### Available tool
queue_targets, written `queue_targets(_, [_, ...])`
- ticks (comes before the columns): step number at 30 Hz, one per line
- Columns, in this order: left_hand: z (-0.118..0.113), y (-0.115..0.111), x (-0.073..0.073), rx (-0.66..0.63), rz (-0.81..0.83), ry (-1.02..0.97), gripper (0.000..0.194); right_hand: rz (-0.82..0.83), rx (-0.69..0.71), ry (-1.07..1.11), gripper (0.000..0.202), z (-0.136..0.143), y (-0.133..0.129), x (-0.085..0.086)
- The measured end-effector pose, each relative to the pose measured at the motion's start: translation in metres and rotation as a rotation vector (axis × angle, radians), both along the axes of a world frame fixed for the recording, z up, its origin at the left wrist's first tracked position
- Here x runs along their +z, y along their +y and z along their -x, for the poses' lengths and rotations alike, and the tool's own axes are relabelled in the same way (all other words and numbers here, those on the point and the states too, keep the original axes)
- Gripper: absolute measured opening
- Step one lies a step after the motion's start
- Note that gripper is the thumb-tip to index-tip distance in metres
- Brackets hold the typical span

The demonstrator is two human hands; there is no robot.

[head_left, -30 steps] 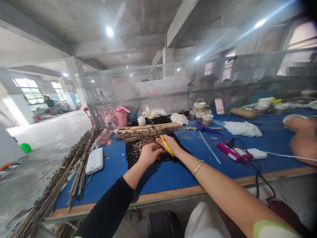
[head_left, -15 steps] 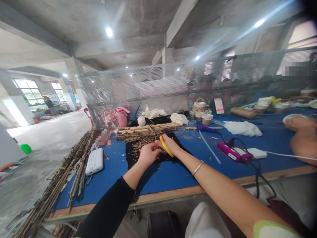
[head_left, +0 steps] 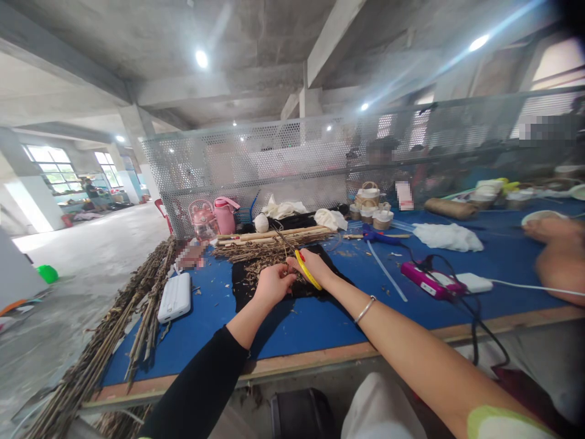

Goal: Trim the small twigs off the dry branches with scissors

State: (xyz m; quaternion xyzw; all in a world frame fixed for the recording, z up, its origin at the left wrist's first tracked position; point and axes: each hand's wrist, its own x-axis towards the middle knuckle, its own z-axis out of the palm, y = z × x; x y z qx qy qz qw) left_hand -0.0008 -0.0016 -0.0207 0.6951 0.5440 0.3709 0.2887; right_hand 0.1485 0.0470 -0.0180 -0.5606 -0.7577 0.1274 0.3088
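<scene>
Over a black cloth strewn with dry plant scraps, my two hands meet at the fingertips. My left hand is closed in a pinch on a thin dry twig, partly hidden by the fingers. Wrapped around a yellow-handled tool, seemingly shears, is my right hand; its working end is hard to make out. Just beyond the hands lies a pile of dry twigs, with thicker peeled sticks behind it.
Long bundled stalks overhang the table's left side beside a white power bank. A pink bottle stands at the back. A purple device with cables, a white plastic bag and another person's arm are to the right.
Almost nothing differs. Both hands keep their place over the black cloth, with at most a slight shift of the fingers.
</scene>
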Motion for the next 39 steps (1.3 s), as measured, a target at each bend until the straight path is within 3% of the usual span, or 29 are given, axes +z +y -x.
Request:
queue_targets(18, [0.001, 0.0, 0.002, 0.023, 0.003, -0.019, 0.016, -0.097, 0.033, -0.027, 0.048, 0.001, 0.002, -0.003])
queue_targets(27, [0.002, 0.0, 0.0, 0.032, -0.017, -0.016, 0.017, 0.041, 0.017, -0.046, 0.045, 0.002, -0.006, 0.005])
queue_targets(39, [0.0, -0.003, 0.003, -0.009, -0.017, -0.029, 0.017, 0.012, 0.088, 0.046, 0.042, 0.003, -0.003, -0.002])
